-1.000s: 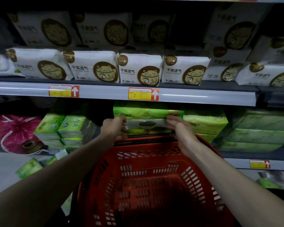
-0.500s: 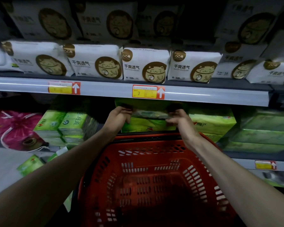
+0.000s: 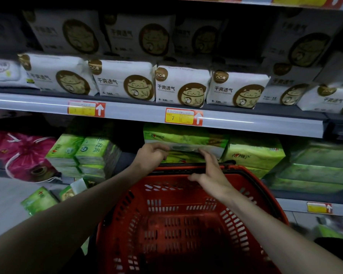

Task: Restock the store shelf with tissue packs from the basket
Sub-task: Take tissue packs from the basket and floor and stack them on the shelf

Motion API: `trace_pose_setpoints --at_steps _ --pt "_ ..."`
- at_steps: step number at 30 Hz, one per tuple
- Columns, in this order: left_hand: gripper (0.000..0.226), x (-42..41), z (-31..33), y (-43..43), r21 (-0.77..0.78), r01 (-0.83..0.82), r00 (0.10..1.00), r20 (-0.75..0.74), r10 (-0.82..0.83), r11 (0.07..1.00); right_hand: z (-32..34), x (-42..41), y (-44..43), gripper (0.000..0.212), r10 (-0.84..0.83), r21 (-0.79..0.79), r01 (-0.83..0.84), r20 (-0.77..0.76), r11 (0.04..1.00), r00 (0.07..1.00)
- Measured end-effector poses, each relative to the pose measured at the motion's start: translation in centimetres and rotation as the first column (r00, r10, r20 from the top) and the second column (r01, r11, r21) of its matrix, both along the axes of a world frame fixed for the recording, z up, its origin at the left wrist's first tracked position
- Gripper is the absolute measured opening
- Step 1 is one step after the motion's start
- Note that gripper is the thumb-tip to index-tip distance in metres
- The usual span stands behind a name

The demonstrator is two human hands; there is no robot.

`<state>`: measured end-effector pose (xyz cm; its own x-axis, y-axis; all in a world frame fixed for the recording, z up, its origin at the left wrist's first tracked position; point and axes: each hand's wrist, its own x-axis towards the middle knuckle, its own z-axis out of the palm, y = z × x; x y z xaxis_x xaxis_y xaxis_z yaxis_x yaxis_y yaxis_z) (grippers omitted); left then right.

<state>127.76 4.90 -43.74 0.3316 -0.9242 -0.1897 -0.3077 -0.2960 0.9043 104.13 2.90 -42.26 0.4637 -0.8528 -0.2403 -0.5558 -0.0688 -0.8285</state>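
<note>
Red basket (image 3: 166, 218) nearest, its far rim against the lower shelf. Left hand (image 3: 151, 156) grasps the left end of the green tissue pack (image 3: 186, 136). Right hand (image 3: 211, 175) unclenched, straight fingertips touching the pack's front. Pack lies on the lower shelf, left of more green packs (image 3: 253, 155). White cat-print packs (image 3: 182, 86) on the shelf above.

The left hand (image 3: 151, 157) and right hand (image 3: 212, 175) are bare, like both forearms (image 3: 77, 210).

- From the red basket (image 3: 186, 224), a dark gap (image 3: 127, 141) opens at 11 o'clock, between left tissue stack (image 3: 81, 155) and centre tissue pack (image 3: 184, 135).
- Price rail (image 3: 246, 123) caps 12 o'clock.
- Right tissue packs (image 3: 253, 155) block 1 o'clock.
</note>
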Motion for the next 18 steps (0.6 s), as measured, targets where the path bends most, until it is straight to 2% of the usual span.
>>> trace_pose_setpoints --at_steps 5,9,14,18 --pt "0.060 -1.3 0.8 -0.2 0.009 0.151 0.983 0.105 -0.151 0.989 0.4 0.2 -1.6 0.094 -0.024 -0.019 0.024 -0.019 1.000 1.000" --pt "0.068 -1.6 1.1 -0.2 0.000 0.175 0.972 0.157 -0.173 0.985 0.8 0.5 -2.7 0.087 -0.059 -0.002 0.059 0.025 0.998 0.998" --pt "0.071 -1.4 1.3 0.2 0.035 0.228 0.951 0.206 -0.230 0.973 0.7 0.5 -2.7 0.093 -0.023 -0.006 0.023 -0.021 1.000 1.000" --pt "0.074 -1.0 2.1 1.1 0.090 0.298 0.875 0.371 -0.310 0.950 0.9 0.3 -1.9 0.098 0.050 -0.030 -0.053 -0.109 0.998 0.993"
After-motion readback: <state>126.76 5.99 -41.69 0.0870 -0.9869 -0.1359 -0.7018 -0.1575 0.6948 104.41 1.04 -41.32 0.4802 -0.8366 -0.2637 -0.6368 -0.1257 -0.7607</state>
